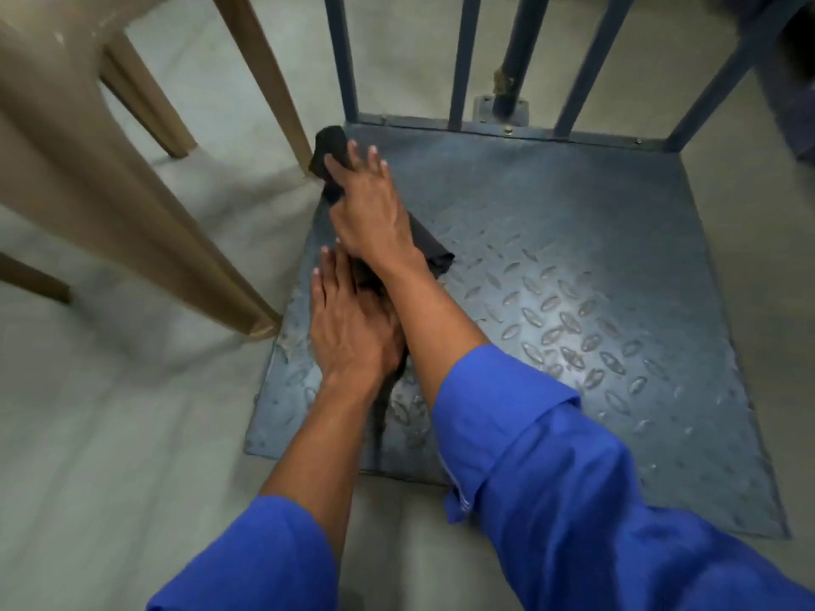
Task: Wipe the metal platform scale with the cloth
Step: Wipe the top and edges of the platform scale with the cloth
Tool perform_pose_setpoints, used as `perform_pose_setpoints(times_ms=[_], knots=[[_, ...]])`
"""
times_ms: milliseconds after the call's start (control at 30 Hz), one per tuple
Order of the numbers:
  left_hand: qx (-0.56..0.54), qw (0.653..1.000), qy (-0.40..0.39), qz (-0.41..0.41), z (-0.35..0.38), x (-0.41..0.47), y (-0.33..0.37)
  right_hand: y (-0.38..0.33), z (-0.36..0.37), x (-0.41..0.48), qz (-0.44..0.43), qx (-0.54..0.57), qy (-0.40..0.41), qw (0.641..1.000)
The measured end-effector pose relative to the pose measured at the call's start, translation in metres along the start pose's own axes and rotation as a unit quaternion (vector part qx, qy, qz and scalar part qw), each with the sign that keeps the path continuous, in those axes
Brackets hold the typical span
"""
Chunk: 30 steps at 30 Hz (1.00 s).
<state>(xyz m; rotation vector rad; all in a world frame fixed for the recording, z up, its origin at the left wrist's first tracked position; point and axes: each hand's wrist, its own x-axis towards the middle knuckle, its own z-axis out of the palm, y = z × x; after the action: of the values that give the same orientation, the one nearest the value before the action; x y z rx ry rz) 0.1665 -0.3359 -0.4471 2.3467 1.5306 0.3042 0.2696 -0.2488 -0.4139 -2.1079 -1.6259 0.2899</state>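
- The cloth [328,145], dark and folded into a long strip, is lying on the left part of the metal scale [595,266]; its long axis is running from the far left corner toward the near edge, almost along the left side of the plate
- The right hand [370,213] is pressing down on the far half of the cloth with straight, spread fingers, not clenching it; the fingertips are reaching almost to the far left corner, where a bit of cloth is sticking out past them
- The left hand [348,328] is lying flat just behind it, nearer to the person, with the fingers straight and close together, resting on the near half of the cloth and not grasping it
- The right forearm is crossing over from the right, so both hands are sitting one behind the other at the left border
- The wide part of the plate is lying to the right of both hands, so in my judgement the next stroke is asking for a sweep to the right, across the long axis of the cloth
- The chair leg [207,266] is standing just beside the left edge and the blue bars [342,59] are rising just past the fingertips, so I am thinking there is little room to push further left or forward
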Motion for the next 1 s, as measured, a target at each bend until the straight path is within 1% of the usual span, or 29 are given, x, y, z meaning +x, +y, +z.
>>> perform_pose_setpoints(times_ms=[67,100,133,200,267,367,433,500,533,567,600,633,667,700,733,767,867,933,1000], knots=[[0.018,0.999,0.020,-0.027,0.001,-0.003,-0.012,-0.014,0.015,0.012,-0.006,-0.031,-0.099,0.995],[0.033,0.998,0.031,-0.035,0.003,-0.003,-0.016,-0.015,0.021,0.014,-0.008,-0.048,-0.124,0.991],[0.039,0.998,0.040,-0.043,0.007,-0.003,-0.018,-0.013,0.026,0.014,-0.010,-0.060,-0.127,0.990],[0.053,0.997,0.043,-0.043,0.012,-0.001,-0.018,0.000,0.031,0.007,-0.015,-0.080,-0.084,0.993],[0.067,0.996,0.045,-0.030,0.015,0.000,-0.017,0.024,0.029,-0.004,-0.005,-0.097,-0.015,0.995],[0.077,0.996,0.045,-0.013,0.015,0.002,-0.016,0.065,0.011,-0.016,0.064,-0.097,0.055,0.992],[0.081,0.996,0.037,-0.004,0.013,0.000,-0.015,0.085,-0.006,-0.025,0.138,-0.098,0.091,0.981],[0.083,0.996,0.031,0.005,0.011,-0.004,-0.013,0.088,-0.016,-0.031,0.208,-0.085,0.150,0.963],[0.081,0.996,0.030,0.008,0.011,-0.005,-0.012,0.081,-0.018,-0.032,0.211,-0.074,0.181,0.958],[0.077,0.996,0.032,0.011,0.012,-0.004,-0.012,0.070,-0.016,-0.031,0.175,-0.059,0.191,0.964],[0.073,0.997,0.034,0.012,0.013,-0.003,-0.012,0.056,-0.013,-0.029,0.105,-0.033,0.170,0.979],[0.072,0.997,0.035,0.012,0.013,-0.002,-0.012,0.042,-0.008,-0.025,0.030,-0.003,0.115,0.993],[0.070,0.997,0.035,0.011,0.013,-0.002,-0.012,0.032,-0.003,-0.021,-0.030,0.017,0.034,0.999],[0.068,0.997,0.036,0.011,0.014,-0.002,-0.013,0.026,0.002,-0.017,-0.072,0.013,-0.034,0.997],[0.067,0.997,0.036,0.012,0.014,-0.001,-0.013,0.025,0.007,-0.015,-0.089,-0.001,-0.067,0.994],[0.070,0.997,0.034,0.012,0.014,-0.001,-0.013,0.028,0.012,-0.016,-0.083,-0.015,-0.064,0.994],[0.081,0.996,0.021,0.009,0.014,-0.001,-0.011,0.045,0.014,-0.030,-0.015,-0.034,0.031,0.999],[0.080,0.997,0.019,0.013,0.014,-0.002,-0.007,0.060,0.003,-0.042,0.062,-0.044,0.085,0.994],[0.079,0.996,0.019,0.030,0.013,-0.004,-0.001,0.080,-0.013,-0.050,0.148,-0.056,0.117,0.980]])
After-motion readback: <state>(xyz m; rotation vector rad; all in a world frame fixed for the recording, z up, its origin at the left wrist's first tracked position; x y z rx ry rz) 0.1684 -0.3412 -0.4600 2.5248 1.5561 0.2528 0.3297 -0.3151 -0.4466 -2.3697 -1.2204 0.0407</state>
